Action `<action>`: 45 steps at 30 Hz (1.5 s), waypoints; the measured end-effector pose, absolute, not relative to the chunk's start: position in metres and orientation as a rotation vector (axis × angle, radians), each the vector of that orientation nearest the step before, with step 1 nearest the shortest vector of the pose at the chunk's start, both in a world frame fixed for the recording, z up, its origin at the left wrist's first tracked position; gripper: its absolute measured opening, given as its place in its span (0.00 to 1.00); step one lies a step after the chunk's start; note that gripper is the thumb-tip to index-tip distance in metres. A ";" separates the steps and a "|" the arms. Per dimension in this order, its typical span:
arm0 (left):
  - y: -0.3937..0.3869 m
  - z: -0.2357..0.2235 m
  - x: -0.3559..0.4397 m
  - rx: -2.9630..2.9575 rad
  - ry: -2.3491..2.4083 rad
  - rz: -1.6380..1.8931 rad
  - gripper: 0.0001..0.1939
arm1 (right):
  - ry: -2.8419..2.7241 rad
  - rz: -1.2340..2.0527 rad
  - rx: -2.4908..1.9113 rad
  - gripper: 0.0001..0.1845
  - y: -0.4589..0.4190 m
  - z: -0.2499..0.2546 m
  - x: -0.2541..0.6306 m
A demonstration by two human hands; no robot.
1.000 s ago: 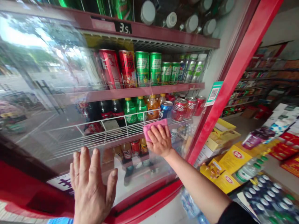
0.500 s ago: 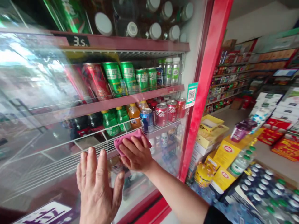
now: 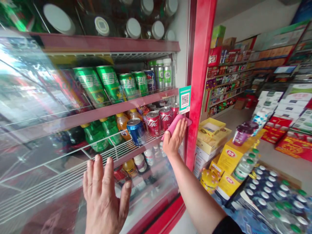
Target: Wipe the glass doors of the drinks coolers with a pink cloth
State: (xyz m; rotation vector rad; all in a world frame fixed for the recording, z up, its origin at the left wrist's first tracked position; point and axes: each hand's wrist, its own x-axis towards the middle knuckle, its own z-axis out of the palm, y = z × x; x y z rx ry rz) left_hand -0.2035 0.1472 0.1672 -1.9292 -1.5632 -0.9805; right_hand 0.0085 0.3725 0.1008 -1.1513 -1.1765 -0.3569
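My right hand presses a pink cloth flat against the glass door of a drinks fridge, close to its red frame. The cloth shows above and beside the fingers, just under a green QR-code sticker. Lower left, my left hand is raised with fingers extended and thumb apart, and nothing is in it. It is in front of the glass; whether the palm touches it I cannot tell. Behind the glass are a blue can, red cans and green bottles.
Right of the door stand yellow cartons, a purple tub and several packs of bottled drinks on the floor. Stocked shelves line the shop behind. Inside the fridge, green cans stand on the upper shelf.
My right hand has slid the cloth right and up over the glass, from the wire shelf to beside the frame. The view has shifted right; my left hand stays open.
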 end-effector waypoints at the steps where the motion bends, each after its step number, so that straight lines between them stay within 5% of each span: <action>1: 0.147 0.167 -0.204 -1.921 -1.573 -0.983 0.46 | -1.090 -0.297 -1.192 0.42 0.377 0.104 0.010; 6: 0.150 0.162 -0.207 -1.892 -1.585 -1.031 0.45 | -0.941 -0.146 -1.259 0.43 0.357 0.103 -0.025; 14: 0.167 0.152 -0.195 -1.953 -1.563 -1.033 0.45 | -1.556 -0.535 -0.880 0.40 0.318 0.046 -0.044; 20: 0.161 0.146 -0.199 -1.920 -1.574 -1.014 0.46 | -1.194 -0.403 -1.130 0.43 0.372 0.067 0.022; 27: 0.141 0.147 -0.215 -1.846 -1.644 -0.996 0.47 | -1.024 -0.189 -1.241 0.44 0.350 0.074 -0.019; 33: 0.124 0.146 -0.237 -1.735 -1.670 -1.006 0.47 | -1.316 -0.327 -1.017 0.45 0.290 0.095 -0.112; 38: 0.112 0.147 -0.250 -1.651 -1.673 -1.028 0.47 | -1.527 -0.445 -0.687 0.34 0.249 0.111 -0.188; 41: 0.110 0.149 -0.248 -1.630 -1.651 -1.061 0.46 | -1.598 -0.500 -0.590 0.29 0.247 0.121 -0.185; 45: 0.104 0.147 -0.250 -1.614 -1.644 -1.101 0.45 | -1.634 -0.536 -0.665 0.36 0.278 0.123 -0.116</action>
